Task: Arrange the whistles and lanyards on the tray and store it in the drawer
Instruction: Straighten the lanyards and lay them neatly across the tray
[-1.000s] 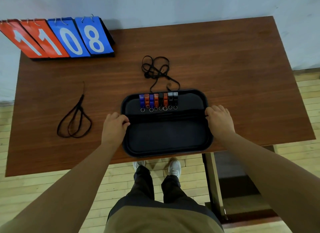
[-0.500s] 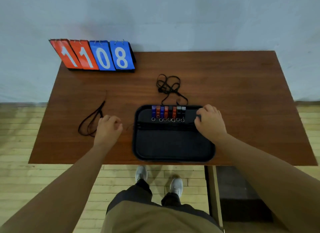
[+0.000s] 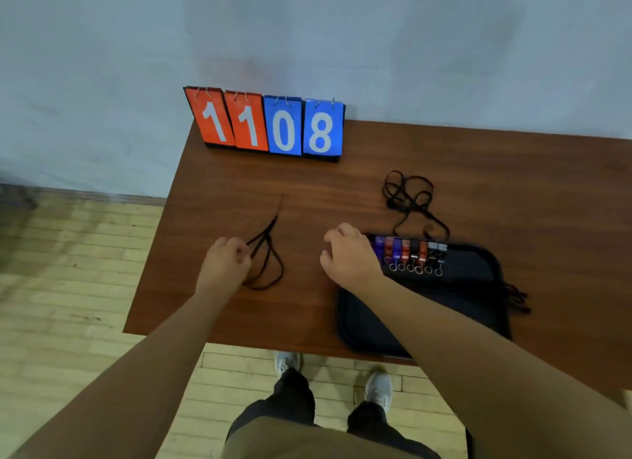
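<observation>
Under the left hand lies a looped lanyard.

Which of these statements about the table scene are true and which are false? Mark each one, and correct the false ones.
1. The flip scoreboard reads 1108. True.
2. The small coloured whistles lie in a row on the black rectangular tray. True.
3. The left hand rests on the tray. False: it is at the looped black lanyard on the brown wooden table.
4. The tangled black lanyard lies inside the tray. False: it lies on the table beyond the tray.
5. The right hand is at the tray's left end. True.
</observation>
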`<action>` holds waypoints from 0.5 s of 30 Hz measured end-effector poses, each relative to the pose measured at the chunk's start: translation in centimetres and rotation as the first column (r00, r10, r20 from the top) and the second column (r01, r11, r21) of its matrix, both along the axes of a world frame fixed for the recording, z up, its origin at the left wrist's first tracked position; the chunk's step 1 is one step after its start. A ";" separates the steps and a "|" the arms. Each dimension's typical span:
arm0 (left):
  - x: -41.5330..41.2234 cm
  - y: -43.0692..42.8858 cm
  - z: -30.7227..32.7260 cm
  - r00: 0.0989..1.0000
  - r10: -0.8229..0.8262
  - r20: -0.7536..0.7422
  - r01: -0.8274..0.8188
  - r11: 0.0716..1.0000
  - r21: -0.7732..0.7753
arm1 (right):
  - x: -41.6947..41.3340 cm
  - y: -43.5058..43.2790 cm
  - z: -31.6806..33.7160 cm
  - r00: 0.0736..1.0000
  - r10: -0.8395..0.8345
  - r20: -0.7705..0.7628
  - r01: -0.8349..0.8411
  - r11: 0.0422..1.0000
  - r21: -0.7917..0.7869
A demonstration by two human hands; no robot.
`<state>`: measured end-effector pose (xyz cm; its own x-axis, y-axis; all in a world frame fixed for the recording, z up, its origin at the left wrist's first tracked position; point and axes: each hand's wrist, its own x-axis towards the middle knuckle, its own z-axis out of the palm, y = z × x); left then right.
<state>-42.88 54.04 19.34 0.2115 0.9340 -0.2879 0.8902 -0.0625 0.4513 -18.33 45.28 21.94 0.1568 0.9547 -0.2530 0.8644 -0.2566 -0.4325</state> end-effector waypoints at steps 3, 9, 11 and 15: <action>-1.3 1.8 -1.8 0.999 -0.054 -0.004 0.054 0.998 -0.026 | -3.8 2.1 -2.1 0.999 -0.011 -0.032 0.009 0.999 -0.049; -1.6 3.9 -4.9 0.999 -0.022 -0.025 0.020 0.996 -0.089 | -8.1 4.6 -5.4 1.000 -0.031 0.002 0.031 0.981 -0.191; -1.6 4.1 -5.6 0.996 -0.073 -0.044 0.070 0.994 -0.078 | -9.0 5.0 -6.2 0.998 -0.008 0.056 0.021 0.973 -0.229; -2.1 4.4 -6.5 0.984 -0.172 -0.049 0.170 0.985 -0.039 | -10.2 4.9 -7.0 0.986 0.049 0.159 -0.009 0.970 -0.242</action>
<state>-44.95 58.47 12.82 0.3513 0.8746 -0.3342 0.8900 -0.2011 0.4092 -28.54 50.20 14.98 0.1879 0.8740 -0.4480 0.9263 -0.3094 -0.2150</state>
